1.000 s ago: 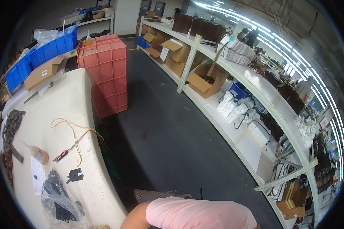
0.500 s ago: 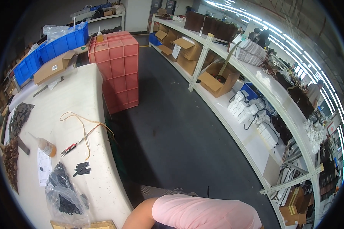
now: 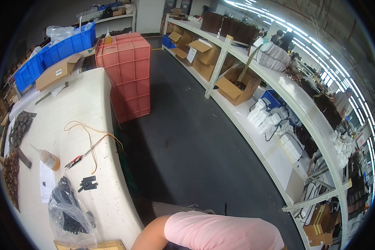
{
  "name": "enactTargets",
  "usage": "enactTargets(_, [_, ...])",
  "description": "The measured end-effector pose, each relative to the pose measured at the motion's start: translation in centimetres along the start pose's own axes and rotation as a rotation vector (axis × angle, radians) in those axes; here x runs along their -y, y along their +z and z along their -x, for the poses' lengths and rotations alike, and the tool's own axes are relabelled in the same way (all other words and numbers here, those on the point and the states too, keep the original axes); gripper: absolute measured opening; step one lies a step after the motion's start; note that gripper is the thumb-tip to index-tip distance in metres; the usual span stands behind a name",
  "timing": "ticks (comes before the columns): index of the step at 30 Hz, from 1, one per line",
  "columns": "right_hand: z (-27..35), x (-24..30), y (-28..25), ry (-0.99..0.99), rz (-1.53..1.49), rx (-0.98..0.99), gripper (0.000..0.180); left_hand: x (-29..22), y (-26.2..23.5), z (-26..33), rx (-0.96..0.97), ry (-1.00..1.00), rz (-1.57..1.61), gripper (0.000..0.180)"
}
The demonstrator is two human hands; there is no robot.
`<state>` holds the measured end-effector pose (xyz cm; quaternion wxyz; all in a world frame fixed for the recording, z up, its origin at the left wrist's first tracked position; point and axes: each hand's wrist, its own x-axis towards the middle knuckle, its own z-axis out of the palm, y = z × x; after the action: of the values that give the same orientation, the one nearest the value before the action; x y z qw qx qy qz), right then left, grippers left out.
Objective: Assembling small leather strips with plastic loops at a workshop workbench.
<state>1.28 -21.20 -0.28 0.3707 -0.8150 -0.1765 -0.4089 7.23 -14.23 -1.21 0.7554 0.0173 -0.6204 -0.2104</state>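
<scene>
Neither of my hands shows; both lie outside the picture. At the lower edge I see my pink sleeve point(image 3: 225, 231) and a bare upper arm point(image 3: 152, 234) reaching down beside the white table point(image 3: 87, 100). Closest to that arm on the table is a clear plastic bag point(image 3: 71, 210) with black pieces inside. Several small black strips point(image 3: 88, 183) lie next to it. Beyond them are red-handled thread snips point(image 3: 73, 162) tied to a tan cord point(image 3: 91, 141). A squeeze bottle point(image 3: 49, 159) of amber liquid stands by a printed sheet point(image 3: 46, 183).
A stacked red crate point(image 3: 125, 79) stands past the table's far end, with another amber bottle point(image 3: 108, 38) on top. Blue bins point(image 3: 68, 46) and a flattened carton point(image 3: 58, 73) sit far left. Along the right runs a long shelf point(image 3: 258, 148) with cartons point(image 3: 237, 89) and white bundles point(image 3: 264, 116).
The whole view has shifted very slightly to the left. My arm and the things on the table otherwise stay as they were.
</scene>
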Motion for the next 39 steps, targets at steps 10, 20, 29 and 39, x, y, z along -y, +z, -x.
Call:
enactTargets(10, [-0.1, 0.3, -0.1, 0.084, -0.067, 0.061, 0.039, -8.7, 6.3, 1.1, -0.941, -0.921, -1.152, 0.017])
enactTargets(20, [0.7, 1.1, -2.0, 0.129, -0.251, 0.188, 0.040, -4.2, 9.3, -1.5, -1.044, -0.661, -1.076, 0.019])
enactTargets(29, [-0.8, 2.6, -1.3, 0.585, -0.516, 0.143, 0.020, -6.1, 6.8, 0.6, -1.342, -0.599, -1.055, 0.017])
enactTargets(39, [-1.3, 4.2, -0.8, 0.565, -0.427, 0.276, 0.025, -7.7, 7.9, 1.6, -1.424, -0.677, -0.943, 0.024])
